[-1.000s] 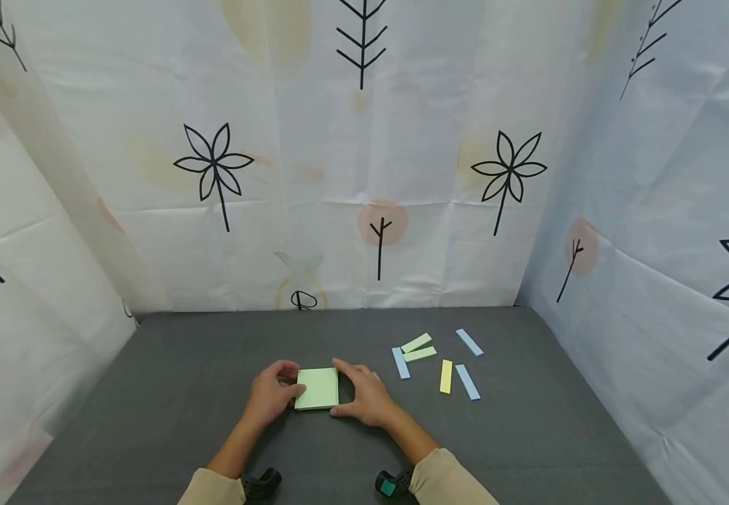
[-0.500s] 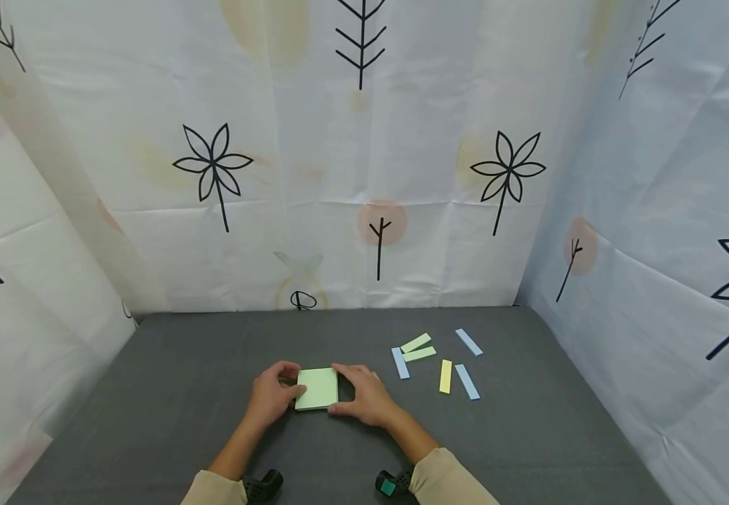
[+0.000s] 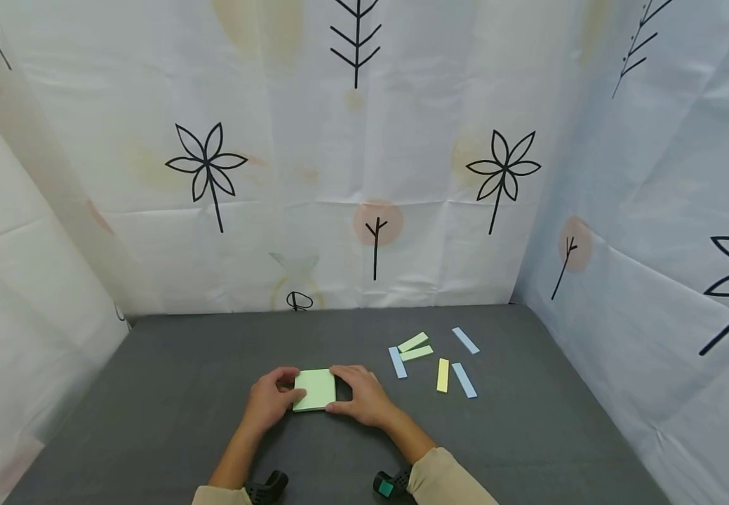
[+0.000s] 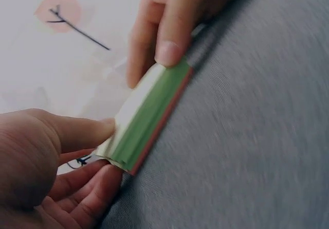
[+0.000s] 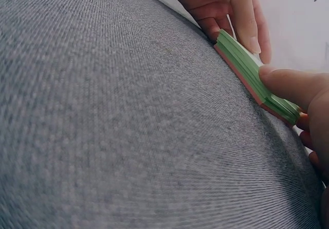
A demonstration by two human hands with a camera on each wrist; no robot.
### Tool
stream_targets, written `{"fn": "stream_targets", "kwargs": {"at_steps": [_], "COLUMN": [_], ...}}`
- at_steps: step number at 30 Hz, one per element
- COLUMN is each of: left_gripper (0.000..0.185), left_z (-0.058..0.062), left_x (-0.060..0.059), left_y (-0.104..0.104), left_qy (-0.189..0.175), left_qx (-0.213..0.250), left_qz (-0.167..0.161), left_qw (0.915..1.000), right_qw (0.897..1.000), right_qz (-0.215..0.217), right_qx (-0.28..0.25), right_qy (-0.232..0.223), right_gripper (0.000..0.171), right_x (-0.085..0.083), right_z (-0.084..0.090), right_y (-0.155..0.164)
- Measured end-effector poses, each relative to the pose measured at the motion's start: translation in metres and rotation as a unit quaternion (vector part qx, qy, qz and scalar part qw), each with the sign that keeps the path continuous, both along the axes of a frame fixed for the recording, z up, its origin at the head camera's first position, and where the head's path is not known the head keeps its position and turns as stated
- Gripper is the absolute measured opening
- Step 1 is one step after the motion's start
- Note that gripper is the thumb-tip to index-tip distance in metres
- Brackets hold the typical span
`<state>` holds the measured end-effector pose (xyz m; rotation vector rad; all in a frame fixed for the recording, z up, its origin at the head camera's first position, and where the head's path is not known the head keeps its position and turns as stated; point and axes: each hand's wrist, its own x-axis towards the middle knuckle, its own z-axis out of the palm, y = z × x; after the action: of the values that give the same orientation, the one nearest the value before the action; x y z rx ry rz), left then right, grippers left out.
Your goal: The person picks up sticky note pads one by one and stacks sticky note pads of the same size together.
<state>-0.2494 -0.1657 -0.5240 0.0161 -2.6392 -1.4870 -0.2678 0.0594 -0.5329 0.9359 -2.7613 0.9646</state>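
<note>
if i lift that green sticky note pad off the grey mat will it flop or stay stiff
The sticky note pad is a thick stack of sheets, so it would probably lift as one fairly stiff, light block. The left hand and right hand pinch its opposite edges; a loose top sheet may curl. Flat and square, it is unlikely to roll.

Grey felt table [image 3: 168,393], green sticky-note pad [image 3: 315,390], coloured paper strips [image 3: 443,374]
</note>
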Motion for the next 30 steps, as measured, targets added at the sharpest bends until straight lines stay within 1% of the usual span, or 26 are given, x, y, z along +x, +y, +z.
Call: {"fn": "stream_targets", "kwargs": {"at_steps": [5,10,14,18,25,30], "left_gripper": [0.041,0.045,0.047,0.050,0.061,0.063], "left_z": [0.0012,-0.0010,-0.0031,-0.0009,0.0043,0.0052], "left_x": [0.0016,0.0050,0.0067,0.0081,0.0086,0.0081], "left_y": [0.0017,0.0005,-0.0006,-0.0006,-0.0002,0.0011], "left_qy": [-0.017,-0.013,-0.010,-0.008,-0.029,-0.036], "left_qx": [0.018,0.032,0.017,0.001,-0.038,-0.047], "left_qz": [-0.004,-0.010,-0.013,-0.023,-0.028,-0.030], "left_qw": [0.9997,0.9994,0.9997,0.9997,0.9985,0.9978], "right_qw": [1.000,1.000,1.000,1.000,1.000,1.000], "right_qz": [0.000,0.002,0.002,-0.002,-0.002,-0.006], "right_qx": [0.001,0.001,0.003,0.003,0.003,0.007], "right_qy": [-0.001,0.007,0.009,0.006,0.007,0.006], "right_gripper": [0.069,0.068,0.068,0.069,0.068,0.068], "right_x": [0.0008,0.0016,0.0017,0.0017,0.0014,0.0005], "right_z": [0.0013,0.0016,0.0026,0.0036,0.0038,0.0022], "right_y": [0.0013,0.0009,0.0001,-0.0004,-0.0007,-0.0003]}}
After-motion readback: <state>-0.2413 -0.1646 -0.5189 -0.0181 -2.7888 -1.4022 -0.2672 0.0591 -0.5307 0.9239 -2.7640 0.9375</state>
